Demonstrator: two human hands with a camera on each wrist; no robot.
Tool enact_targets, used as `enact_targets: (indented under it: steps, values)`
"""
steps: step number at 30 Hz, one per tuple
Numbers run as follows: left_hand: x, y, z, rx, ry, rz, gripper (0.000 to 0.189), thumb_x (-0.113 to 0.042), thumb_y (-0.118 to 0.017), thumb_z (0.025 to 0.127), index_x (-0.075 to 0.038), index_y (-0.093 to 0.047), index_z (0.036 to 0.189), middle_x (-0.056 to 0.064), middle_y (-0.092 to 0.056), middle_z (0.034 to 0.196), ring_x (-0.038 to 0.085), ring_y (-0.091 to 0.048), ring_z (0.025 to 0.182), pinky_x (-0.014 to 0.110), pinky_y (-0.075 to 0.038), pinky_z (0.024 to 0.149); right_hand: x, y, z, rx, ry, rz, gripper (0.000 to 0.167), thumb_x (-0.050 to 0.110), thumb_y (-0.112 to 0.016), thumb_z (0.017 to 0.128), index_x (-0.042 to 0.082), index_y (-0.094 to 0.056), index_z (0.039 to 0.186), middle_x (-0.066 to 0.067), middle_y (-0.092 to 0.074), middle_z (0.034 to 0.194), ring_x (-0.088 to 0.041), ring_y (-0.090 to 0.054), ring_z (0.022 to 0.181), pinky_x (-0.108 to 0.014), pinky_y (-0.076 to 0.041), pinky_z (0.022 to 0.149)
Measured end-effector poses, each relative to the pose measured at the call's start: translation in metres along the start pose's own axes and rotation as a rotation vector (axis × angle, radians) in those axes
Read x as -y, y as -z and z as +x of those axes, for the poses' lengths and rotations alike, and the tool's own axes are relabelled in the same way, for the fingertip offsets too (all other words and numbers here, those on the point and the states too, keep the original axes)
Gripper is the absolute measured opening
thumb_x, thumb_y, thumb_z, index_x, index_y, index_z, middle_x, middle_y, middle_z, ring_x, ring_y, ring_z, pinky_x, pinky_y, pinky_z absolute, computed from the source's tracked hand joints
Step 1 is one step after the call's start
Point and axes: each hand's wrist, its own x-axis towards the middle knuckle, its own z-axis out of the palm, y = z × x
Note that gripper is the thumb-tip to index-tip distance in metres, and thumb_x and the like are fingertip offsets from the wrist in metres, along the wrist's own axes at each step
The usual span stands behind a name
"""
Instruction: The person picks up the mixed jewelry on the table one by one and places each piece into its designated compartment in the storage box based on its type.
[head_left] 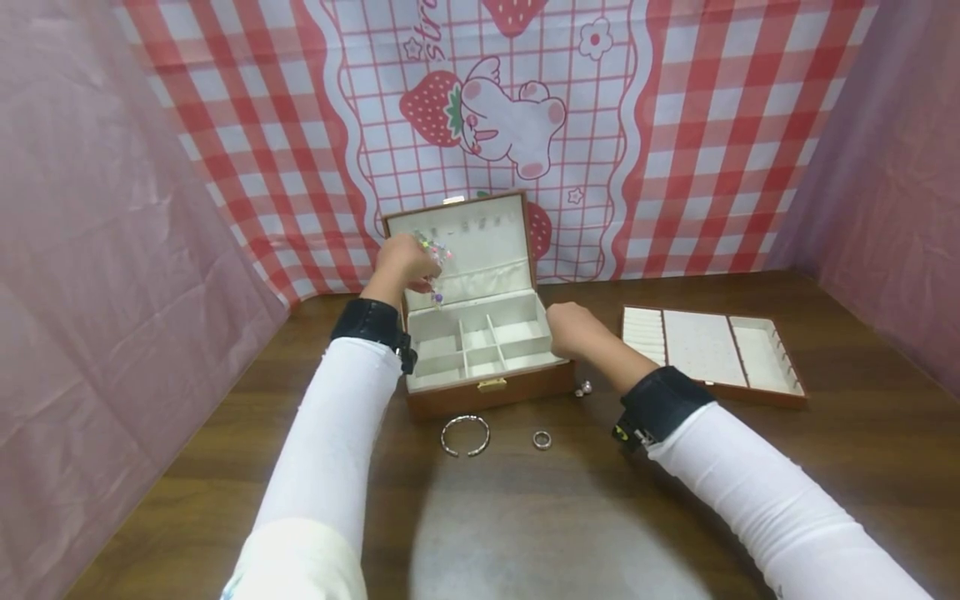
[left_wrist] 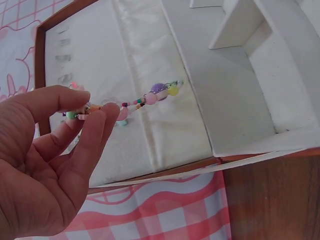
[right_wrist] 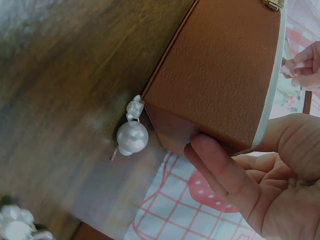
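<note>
The brown leather jewelry box (head_left: 453, 405) stands with its lid (head_left: 480, 242) raised, showing a white interior split into several compartments. Between thumb and fingertips, my left hand (head_left: 405, 260) pinches a colorful beaded bracelet (left_wrist: 151, 98) in front of the lid's lining; part of the strand is hidden by the fingers. My right hand (head_left: 573, 330) grips the box's right side wall, its fingers against the outer leather and its thumb mostly hidden at the rim. Pearl earrings (right_wrist: 132, 136) lie on the table beside that side of the box.
A shallow jewelry tray (head_left: 701, 346) with ring rolls sits at the right. In front of the box lie a silver cuff bracelet (head_left: 444, 438) and a silver ring (head_left: 542, 447). A checked strawberry cloth (head_left: 690, 167) hangs behind the wooden table (head_left: 337, 500).
</note>
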Motion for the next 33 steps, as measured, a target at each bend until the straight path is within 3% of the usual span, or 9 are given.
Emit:
enact_targets:
  steps: [3, 8, 13, 17, 21, 29, 33]
  values:
    - [0.001, 0.004, -0.002, -0.008, 0.024, -0.110, 0.011, -0.016, -0.069, 0.080, -0.006, -0.064, 0.078, 0.005, -0.068, 0.077, 0.012, -0.069, 0.058, 0.028, -0.052, 0.089, 0.001, 0.003, 0.003, 0.028, 0.007, -0.007, 0.012, -0.010, -0.056, 0.073, -0.001, -0.057, 0.081, -0.012, -0.057, 0.078, -0.027, -0.052, 0.071, -0.037, -0.050, 0.065]
    - [0.003, 0.008, -0.005, -0.099, -0.025, -0.111, 0.009, -0.014, -0.070, 0.076, -0.007, -0.064, 0.075, 0.007, -0.067, 0.081, 0.011, -0.066, 0.054, 0.028, -0.054, 0.082, 0.005, 0.012, 0.009, 0.054, 0.007, -0.043, 0.012, -0.010, -0.056, 0.074, -0.001, -0.057, 0.081, -0.014, -0.059, 0.081, -0.027, -0.054, 0.073, -0.036, -0.051, 0.063]
    - [0.003, 0.010, -0.007, -0.126, -0.055, -0.125, 0.013, -0.016, -0.072, 0.077, -0.004, -0.069, 0.081, 0.009, -0.067, 0.085, 0.018, -0.068, 0.067, 0.031, -0.054, 0.084, 0.014, 0.023, 0.023, -0.043, -0.035, -0.082, 0.011, -0.005, -0.058, 0.078, 0.000, -0.063, 0.087, -0.015, -0.065, 0.087, -0.031, -0.060, 0.079, -0.043, -0.054, 0.064]
    - [0.002, 0.013, -0.009, -0.138, -0.041, -0.149, 0.015, -0.018, -0.071, 0.078, -0.004, -0.068, 0.084, 0.008, -0.066, 0.086, 0.021, -0.067, 0.074, 0.033, -0.054, 0.080, 0.025, 0.029, 0.045, -0.144, 0.071, -0.046, 0.024, -0.005, -0.057, 0.079, -0.002, -0.068, 0.100, -0.017, -0.068, 0.102, -0.034, -0.063, 0.097, -0.045, -0.054, 0.080]
    - [-0.002, 0.016, -0.009, -0.157, -0.024, -0.215, 0.013, -0.015, -0.070, 0.080, -0.005, -0.062, 0.082, 0.008, -0.068, 0.081, 0.020, -0.071, 0.070, 0.033, -0.055, 0.077, 0.037, 0.031, 0.068, -0.188, 0.197, 0.037, 0.031, -0.003, -0.058, 0.084, -0.003, -0.065, 0.114, -0.018, -0.064, 0.115, -0.034, -0.057, 0.111, -0.042, -0.047, 0.097]
    - [-0.007, 0.017, -0.005, -0.213, -0.056, -0.192, 0.017, -0.019, -0.074, 0.081, -0.005, -0.067, 0.088, 0.000, -0.066, 0.065, 0.009, -0.065, 0.056, 0.032, -0.051, 0.088, 0.057, 0.019, 0.095, -0.217, 0.176, -0.001, 0.042, 0.001, -0.059, 0.089, -0.002, -0.057, 0.130, -0.019, -0.051, 0.135, -0.035, -0.044, 0.127, -0.040, -0.034, 0.110]
    - [-0.005, 0.015, -0.002, -0.242, -0.069, -0.186, 0.018, -0.018, -0.074, 0.080, -0.004, -0.070, 0.090, -0.002, -0.064, 0.059, 0.004, -0.059, 0.048, 0.031, -0.052, 0.086, 0.066, 0.011, 0.104, -0.200, 0.172, -0.062, 0.043, 0.000, -0.054, 0.090, -0.002, -0.054, 0.134, -0.018, -0.052, 0.136, -0.034, -0.046, 0.126, -0.039, -0.033, 0.110]
